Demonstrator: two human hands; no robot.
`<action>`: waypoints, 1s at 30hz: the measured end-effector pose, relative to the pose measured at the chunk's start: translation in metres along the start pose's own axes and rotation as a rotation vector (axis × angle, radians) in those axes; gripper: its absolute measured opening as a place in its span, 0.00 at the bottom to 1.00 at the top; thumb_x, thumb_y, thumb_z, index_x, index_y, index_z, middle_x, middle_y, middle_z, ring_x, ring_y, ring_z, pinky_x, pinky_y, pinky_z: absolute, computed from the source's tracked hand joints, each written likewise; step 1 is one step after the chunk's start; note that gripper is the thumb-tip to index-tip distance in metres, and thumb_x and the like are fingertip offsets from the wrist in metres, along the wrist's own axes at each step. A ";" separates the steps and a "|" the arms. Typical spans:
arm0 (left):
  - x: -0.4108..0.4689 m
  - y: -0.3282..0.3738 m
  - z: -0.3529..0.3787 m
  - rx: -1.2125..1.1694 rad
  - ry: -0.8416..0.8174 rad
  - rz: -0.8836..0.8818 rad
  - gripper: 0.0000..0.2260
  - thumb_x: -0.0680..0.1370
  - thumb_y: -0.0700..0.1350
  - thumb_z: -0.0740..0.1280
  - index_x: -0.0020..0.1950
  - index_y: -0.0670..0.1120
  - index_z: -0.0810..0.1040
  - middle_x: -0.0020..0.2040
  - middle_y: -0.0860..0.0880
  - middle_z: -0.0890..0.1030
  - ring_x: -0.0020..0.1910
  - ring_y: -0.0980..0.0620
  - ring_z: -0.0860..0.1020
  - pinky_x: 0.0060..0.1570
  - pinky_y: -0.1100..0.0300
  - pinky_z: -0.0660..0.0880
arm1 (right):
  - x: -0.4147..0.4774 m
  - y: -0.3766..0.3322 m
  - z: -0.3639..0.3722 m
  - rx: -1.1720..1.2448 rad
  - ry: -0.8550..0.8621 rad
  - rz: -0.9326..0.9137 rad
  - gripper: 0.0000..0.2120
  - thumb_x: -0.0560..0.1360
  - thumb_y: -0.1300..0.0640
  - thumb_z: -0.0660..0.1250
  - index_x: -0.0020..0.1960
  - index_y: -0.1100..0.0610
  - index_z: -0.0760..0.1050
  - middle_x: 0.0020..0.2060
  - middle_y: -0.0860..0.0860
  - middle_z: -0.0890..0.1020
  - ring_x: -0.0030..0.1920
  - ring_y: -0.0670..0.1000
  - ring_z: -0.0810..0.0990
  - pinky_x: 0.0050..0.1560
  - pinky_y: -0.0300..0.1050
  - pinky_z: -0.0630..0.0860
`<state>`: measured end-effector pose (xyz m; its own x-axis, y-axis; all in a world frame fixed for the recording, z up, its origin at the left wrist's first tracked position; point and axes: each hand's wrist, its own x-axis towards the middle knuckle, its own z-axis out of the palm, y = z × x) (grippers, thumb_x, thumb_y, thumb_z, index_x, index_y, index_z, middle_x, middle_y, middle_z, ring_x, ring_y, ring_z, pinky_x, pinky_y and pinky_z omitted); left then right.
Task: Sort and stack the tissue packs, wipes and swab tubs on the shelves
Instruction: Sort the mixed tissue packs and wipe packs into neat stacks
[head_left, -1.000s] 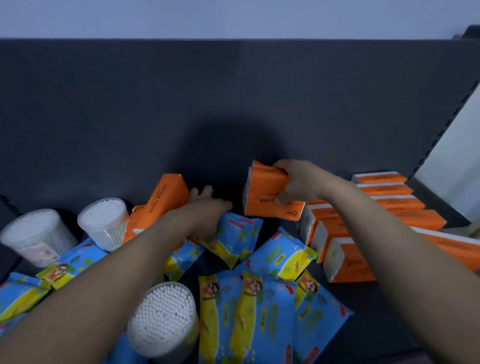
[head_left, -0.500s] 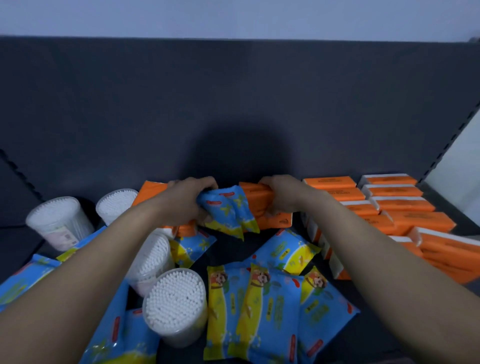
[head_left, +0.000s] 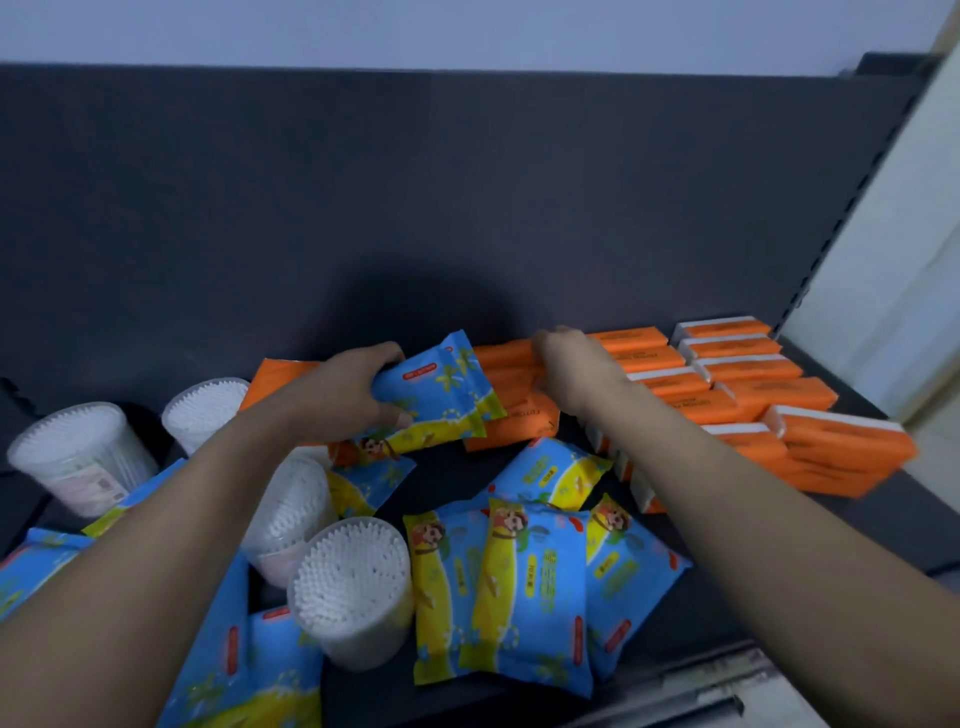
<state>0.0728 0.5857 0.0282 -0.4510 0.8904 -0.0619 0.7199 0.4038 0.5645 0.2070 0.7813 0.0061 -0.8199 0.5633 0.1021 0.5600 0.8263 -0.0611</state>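
The left hand has a tight grip on a blue wipes pack, just above the shelf. The right hand curls its grip over an orange tissue pack at the back. Its fingertips are hidden behind the pack. The left arm hides part of a swab tub.

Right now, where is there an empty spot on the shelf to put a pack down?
Bare shelf shows at the front right, beside the blue wipes packs and in front of the orange tissue stack. The left is crowded with swab tubs and wipes.
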 end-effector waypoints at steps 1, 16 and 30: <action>-0.001 -0.001 0.000 -0.011 0.010 0.003 0.13 0.71 0.43 0.73 0.48 0.48 0.70 0.41 0.52 0.76 0.37 0.57 0.75 0.32 0.64 0.67 | -0.002 -0.001 0.001 0.020 0.011 0.017 0.15 0.73 0.65 0.63 0.59 0.61 0.71 0.58 0.60 0.75 0.57 0.63 0.77 0.53 0.49 0.74; -0.008 -0.008 0.006 0.001 0.061 0.048 0.15 0.69 0.44 0.75 0.48 0.48 0.71 0.42 0.51 0.77 0.39 0.55 0.76 0.36 0.58 0.72 | -0.043 -0.019 0.012 -0.113 -0.706 -0.103 0.39 0.71 0.60 0.72 0.75 0.45 0.56 0.73 0.50 0.62 0.73 0.54 0.60 0.69 0.44 0.62; -0.018 0.003 0.007 -0.108 0.119 0.042 0.15 0.72 0.43 0.73 0.50 0.43 0.69 0.42 0.50 0.77 0.39 0.53 0.77 0.38 0.58 0.73 | -0.037 -0.004 -0.011 0.136 -0.288 -0.052 0.11 0.71 0.58 0.72 0.49 0.51 0.71 0.46 0.50 0.74 0.50 0.51 0.68 0.50 0.46 0.64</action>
<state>0.0862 0.5724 0.0251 -0.4855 0.8723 0.0584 0.6816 0.3359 0.6501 0.2368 0.7570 0.0136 -0.8577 0.4833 -0.1756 0.5117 0.8361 -0.1978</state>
